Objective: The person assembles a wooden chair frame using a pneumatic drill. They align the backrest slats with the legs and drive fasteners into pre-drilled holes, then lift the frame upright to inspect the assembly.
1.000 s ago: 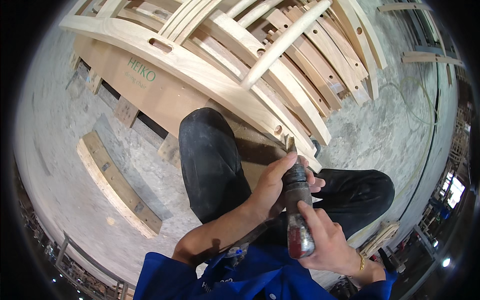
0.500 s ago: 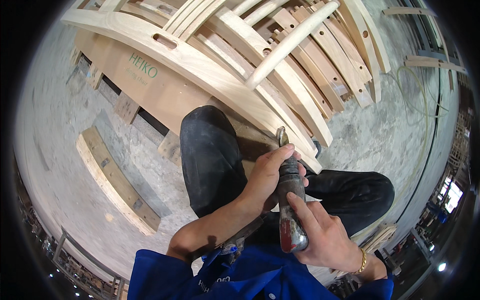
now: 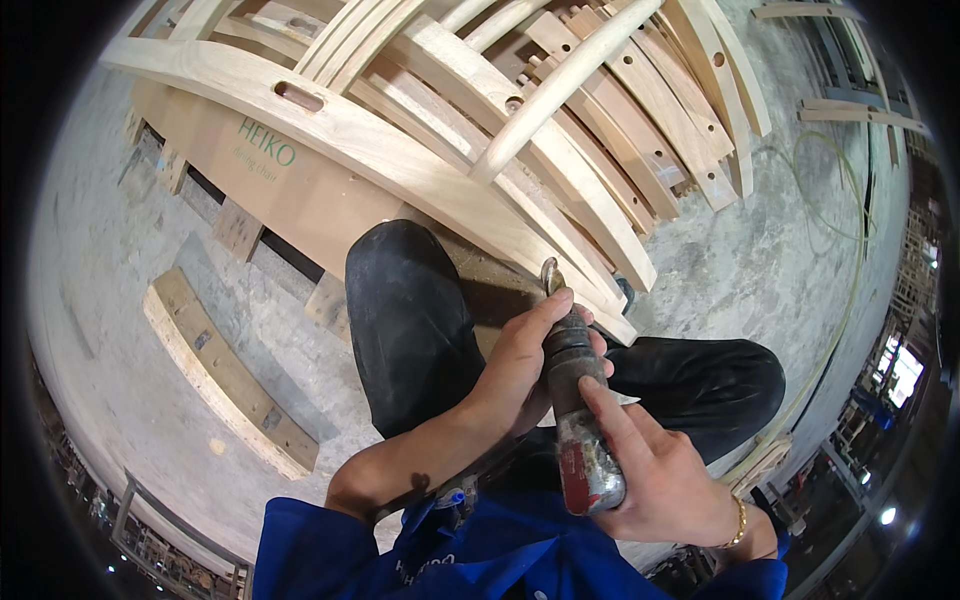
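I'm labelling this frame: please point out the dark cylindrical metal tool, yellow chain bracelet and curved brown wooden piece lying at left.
Dark cylindrical metal tool [image 3: 570, 403]: head view, middle of its body.
Yellow chain bracelet [image 3: 741, 521]: head view, its visible links.
Curved brown wooden piece [image 3: 235, 377]: head view, middle of its darker face.

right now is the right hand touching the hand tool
Touching. The head view shows the right hand gripping the hand tool, a finger laid along its casing with no visible gap.
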`<state>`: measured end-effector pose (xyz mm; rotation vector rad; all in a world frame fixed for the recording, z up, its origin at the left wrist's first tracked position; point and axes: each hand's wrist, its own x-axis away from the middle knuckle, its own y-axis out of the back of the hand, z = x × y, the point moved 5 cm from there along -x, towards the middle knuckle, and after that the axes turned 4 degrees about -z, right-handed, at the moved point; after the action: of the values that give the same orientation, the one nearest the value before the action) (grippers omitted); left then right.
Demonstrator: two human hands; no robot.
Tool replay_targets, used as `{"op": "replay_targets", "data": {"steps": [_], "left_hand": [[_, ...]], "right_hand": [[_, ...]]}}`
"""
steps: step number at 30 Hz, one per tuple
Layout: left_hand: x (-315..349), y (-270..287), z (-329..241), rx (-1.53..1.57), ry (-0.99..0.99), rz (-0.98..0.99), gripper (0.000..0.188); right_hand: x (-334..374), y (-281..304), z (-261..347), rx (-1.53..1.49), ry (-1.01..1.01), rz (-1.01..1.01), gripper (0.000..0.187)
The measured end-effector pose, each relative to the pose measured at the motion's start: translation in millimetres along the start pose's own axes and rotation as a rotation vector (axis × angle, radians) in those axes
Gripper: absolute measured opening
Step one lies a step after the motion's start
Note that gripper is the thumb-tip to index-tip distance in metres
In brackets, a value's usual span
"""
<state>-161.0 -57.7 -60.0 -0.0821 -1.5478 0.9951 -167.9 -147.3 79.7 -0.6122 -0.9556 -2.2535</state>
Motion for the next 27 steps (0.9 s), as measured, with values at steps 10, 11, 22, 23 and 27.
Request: {"op": "replay_targets", "data": {"steps": [10,11,22,23,27], "left_hand": [[-6,-3,4,0.045,-0.061,0.007,0.038],[-6,-4,5,0.072,-0.049,0.005,0.039],[-10,-6,8,0.232,-0.086,0.154,0.038],[-5,-6,4,0.179,-0.047,0.079,0.037],[-2,-2,-3,0.003,-0.057,-0.033,0.045]], "right_hand": [[-9,22,-7,-0.153,-0.102,0.073,0.1],[-10,24,-7,-0.154,-0.122,0.081,0.1],[-13,23,-10,-0.058,-0.091,0.144,0.096],[-12,18,-11,-0.062,-0.087,0.142,0.096],[-17,33,-17,-0.229,-0.09,0.054,0.093]]}}
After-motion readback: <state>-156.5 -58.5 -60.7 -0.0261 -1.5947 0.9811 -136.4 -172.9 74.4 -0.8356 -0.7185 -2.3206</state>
